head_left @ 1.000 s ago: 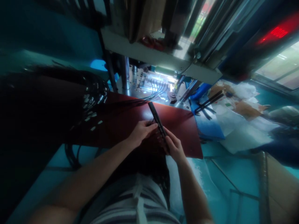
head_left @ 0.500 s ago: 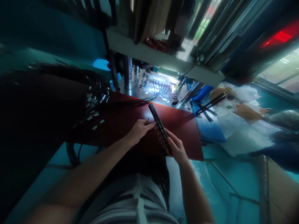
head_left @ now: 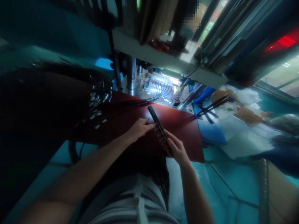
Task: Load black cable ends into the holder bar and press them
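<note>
My right hand (head_left: 177, 147) is closed round the lower end of a long dark bar (head_left: 155, 116), which has a row of small slots or fittings along its side. The bar slants up and to the left over the reddish-brown tabletop (head_left: 184, 124). Beside its left edge, my left hand (head_left: 143, 127) is pinched, with a small thin dark piece poking up between the fingers; its kind cannot be made out. Several thin black cables (head_left: 149, 99) run from the lit machine bed (head_left: 137, 91) onto the tabletop behind the bar.
A dark heap of cables with pale ends (head_left: 98, 101) lies on the left. Machine posts (head_left: 131, 74) and a heavy crossbeam (head_left: 163, 59) stand ahead. To the right are a pair of black rods (head_left: 213, 105), crumpled white bags (head_left: 243, 133) and a cardboard box (head_left: 280, 189).
The view has shifted slightly, so the machine and table sit a little further right and lower. Both hands keep nearly the same place on and beside the bar.
</note>
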Demonstrator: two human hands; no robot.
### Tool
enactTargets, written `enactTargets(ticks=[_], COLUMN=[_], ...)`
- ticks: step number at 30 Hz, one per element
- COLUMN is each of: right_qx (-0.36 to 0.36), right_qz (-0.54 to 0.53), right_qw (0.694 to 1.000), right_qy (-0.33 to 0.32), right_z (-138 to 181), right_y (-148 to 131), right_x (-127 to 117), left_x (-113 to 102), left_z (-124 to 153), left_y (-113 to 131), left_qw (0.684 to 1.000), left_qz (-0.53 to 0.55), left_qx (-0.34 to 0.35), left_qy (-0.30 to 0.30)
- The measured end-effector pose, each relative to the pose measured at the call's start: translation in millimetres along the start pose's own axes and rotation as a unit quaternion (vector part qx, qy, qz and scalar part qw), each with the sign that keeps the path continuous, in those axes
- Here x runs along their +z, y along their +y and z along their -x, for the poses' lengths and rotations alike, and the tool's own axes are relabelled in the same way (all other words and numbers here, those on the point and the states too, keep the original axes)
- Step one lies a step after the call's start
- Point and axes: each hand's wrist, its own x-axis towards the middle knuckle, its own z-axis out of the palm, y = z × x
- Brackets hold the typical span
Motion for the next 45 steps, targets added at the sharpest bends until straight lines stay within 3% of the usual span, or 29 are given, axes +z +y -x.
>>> enactTargets(ticks=[6, 11, 15, 19, 26, 36, 41, 45], right_qx=[-0.024, -0.008, -0.017, -0.014, -0.011, -0.010, -0.004, 0.006], right_qz=[0.068, 0.038, 0.001, -0.021, -0.017, 0.037, 0.070, 0.039], right_qw=[0.997, 0.999, 1.000, 0.999, 1.000, 0.999, 0.997, 0.999], right_qy=[-0.016, -0.014, 0.014, 0.019, 0.011, -0.017, -0.036, -0.024], right_z=[-2.6, -2.6, -0.4, -0.2, 0.4, -1.2, -2.3, -3.9], right_y=[4.1, 3.5, 0.9, 0.0, -1.9, -0.1, -1.1, -3.7], right_x=[4.6, 3.7, 0.4, -0.2, -0.3, -1.4, 2.6, 4.9], left_x=[0.4, -8.0, -18.3, -15.0, -0.5, -1.8, 0.1, -2.2], left_z=[-5.7, -8.3, -5.7, -0.8, -0.9, 0.4, -5.1, -17.0], left_y=[-8.0, -7.0, 3.7, 2.0, -7.8, 0.1, -7.1, -7.2], left_qw=[0.998, 0.998, 0.995, 0.984, 0.995, 0.993, 0.993, 0.996], left_qz=[-0.034, -0.046, 0.066, 0.161, 0.071, 0.093, 0.082, -0.022], left_qx=[0.021, 0.038, 0.053, -0.013, 0.037, -0.026, 0.009, 0.041], left_qy=[0.039, 0.017, 0.048, 0.081, 0.058, 0.063, 0.084, 0.074])
